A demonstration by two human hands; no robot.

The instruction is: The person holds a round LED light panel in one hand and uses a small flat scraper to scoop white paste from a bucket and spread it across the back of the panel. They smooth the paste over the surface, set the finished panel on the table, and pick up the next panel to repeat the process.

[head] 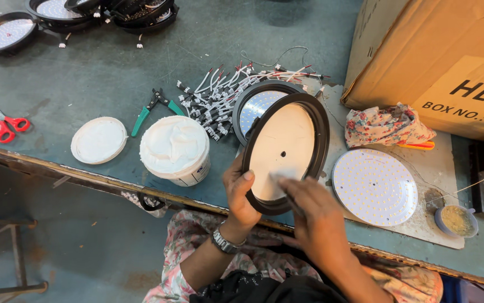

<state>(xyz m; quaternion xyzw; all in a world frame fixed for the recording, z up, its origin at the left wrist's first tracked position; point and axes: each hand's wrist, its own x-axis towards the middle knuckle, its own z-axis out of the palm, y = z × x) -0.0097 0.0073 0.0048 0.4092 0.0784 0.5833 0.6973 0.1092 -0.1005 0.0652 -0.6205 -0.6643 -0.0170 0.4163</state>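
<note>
Head view: left hand [241,197] holds round housing [285,152]; right hand [316,216] smears paste inside.

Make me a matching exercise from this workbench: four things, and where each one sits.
Things:
1. scissors
2. paste tub
3. LED disc
4. round lamp housing

Places:
A. held in the left hand
B. far left of the table
C. right of the hands, lying flat
D. beside the green-handled pliers

Pairs: 1-B, 2-D, 3-C, 4-A

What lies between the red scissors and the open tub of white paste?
In the head view, a round white lid and green-handled pliers lie between the red scissors and the paste tub.
</note>
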